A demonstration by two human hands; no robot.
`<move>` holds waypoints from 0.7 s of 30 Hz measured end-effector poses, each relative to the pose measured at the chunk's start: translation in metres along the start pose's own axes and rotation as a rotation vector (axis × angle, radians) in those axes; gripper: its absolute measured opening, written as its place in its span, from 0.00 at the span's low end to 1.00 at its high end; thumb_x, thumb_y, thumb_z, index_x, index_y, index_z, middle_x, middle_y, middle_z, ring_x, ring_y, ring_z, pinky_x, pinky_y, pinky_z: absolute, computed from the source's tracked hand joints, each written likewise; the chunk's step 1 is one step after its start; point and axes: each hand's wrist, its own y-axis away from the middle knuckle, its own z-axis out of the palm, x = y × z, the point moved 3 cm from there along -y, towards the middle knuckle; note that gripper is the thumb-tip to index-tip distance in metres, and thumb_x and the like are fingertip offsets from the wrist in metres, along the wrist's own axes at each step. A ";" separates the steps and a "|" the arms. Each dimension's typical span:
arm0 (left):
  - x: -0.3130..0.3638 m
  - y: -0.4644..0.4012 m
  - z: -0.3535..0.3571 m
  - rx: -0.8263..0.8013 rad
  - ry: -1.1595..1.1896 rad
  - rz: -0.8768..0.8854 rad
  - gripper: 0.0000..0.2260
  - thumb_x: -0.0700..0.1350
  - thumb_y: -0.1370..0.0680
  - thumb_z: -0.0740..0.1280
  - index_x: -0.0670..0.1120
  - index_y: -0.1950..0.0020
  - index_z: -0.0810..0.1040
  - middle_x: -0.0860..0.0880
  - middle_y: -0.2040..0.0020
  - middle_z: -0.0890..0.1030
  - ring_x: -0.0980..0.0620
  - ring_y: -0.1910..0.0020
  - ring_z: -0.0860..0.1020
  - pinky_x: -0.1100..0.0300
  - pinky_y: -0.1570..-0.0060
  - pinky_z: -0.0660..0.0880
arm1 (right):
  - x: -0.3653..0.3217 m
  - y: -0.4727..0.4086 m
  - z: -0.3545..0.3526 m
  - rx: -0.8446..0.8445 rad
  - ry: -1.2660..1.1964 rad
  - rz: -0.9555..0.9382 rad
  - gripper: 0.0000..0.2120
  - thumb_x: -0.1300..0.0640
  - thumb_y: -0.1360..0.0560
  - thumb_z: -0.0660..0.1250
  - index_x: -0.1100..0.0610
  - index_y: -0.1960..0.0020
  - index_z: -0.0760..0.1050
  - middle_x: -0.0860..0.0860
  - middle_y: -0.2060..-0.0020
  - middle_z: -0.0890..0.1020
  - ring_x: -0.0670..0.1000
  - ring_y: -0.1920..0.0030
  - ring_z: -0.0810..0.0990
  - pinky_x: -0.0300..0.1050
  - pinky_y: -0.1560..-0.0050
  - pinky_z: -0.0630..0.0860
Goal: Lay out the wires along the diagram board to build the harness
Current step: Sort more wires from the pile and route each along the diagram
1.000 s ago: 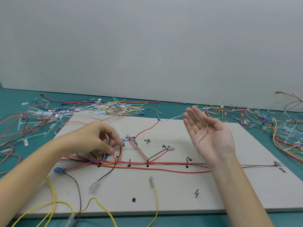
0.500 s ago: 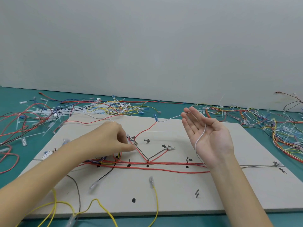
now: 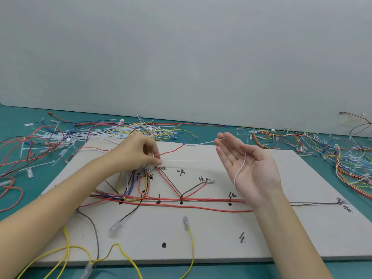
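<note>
Now two hands, left hand (image 3: pixel 138 152) grip pinching red wire (image 3: pixel 173 151), right hand (image 3: pixel 247 166) spread under white wire (image 3: pixel 240 168)

Two bare forearms reach in from the near edge, no sleeves showing on either. The left hand (image 3: pixel 138 152) wears nothing: no glove, no ring. The right hand (image 3: pixel 249 168) is the same, wrist uncovered (no watch or band there either). Nails are short and unpainted, as far as they show.

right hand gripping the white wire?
No: the right hand is palm-up with straight fingers, and the white wire just drapes across it.
</note>
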 end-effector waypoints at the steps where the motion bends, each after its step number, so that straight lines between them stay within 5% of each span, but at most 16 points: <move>1: -0.002 -0.001 -0.003 -0.017 0.019 -0.012 0.07 0.46 0.34 0.80 0.49 0.66 0.83 0.51 0.72 0.81 0.58 0.74 0.74 0.66 0.71 0.69 | 0.002 0.000 0.001 -0.001 0.006 0.009 0.19 0.63 0.28 0.57 0.70 0.44 0.79 0.62 0.40 0.80 0.59 0.41 0.81 0.52 0.39 0.76; 8: -0.019 -0.002 -0.021 -0.094 0.155 -0.128 0.11 0.56 0.39 0.76 0.51 0.63 0.86 0.47 0.64 0.85 0.55 0.65 0.79 0.57 0.58 0.74 | 0.013 -0.001 0.005 -0.025 0.052 0.064 0.19 0.63 0.30 0.58 0.70 0.44 0.79 0.62 0.40 0.80 0.59 0.40 0.80 0.52 0.39 0.76; 12: -0.028 0.000 -0.026 -0.105 0.172 -0.171 0.10 0.55 0.40 0.77 0.53 0.63 0.87 0.49 0.62 0.86 0.58 0.63 0.82 0.60 0.55 0.77 | 0.023 -0.001 0.008 -0.046 0.089 0.105 0.20 0.62 0.29 0.59 0.71 0.43 0.78 0.62 0.40 0.80 0.60 0.40 0.80 0.52 0.39 0.76; 21: -0.039 0.003 -0.028 -0.063 0.236 -0.198 0.09 0.50 0.41 0.78 0.51 0.62 0.87 0.45 0.62 0.86 0.58 0.67 0.80 0.68 0.61 0.75 | 0.028 0.000 0.008 -0.032 0.082 0.134 0.26 0.63 0.30 0.59 0.73 0.34 0.69 0.63 0.39 0.79 0.61 0.40 0.80 0.52 0.39 0.76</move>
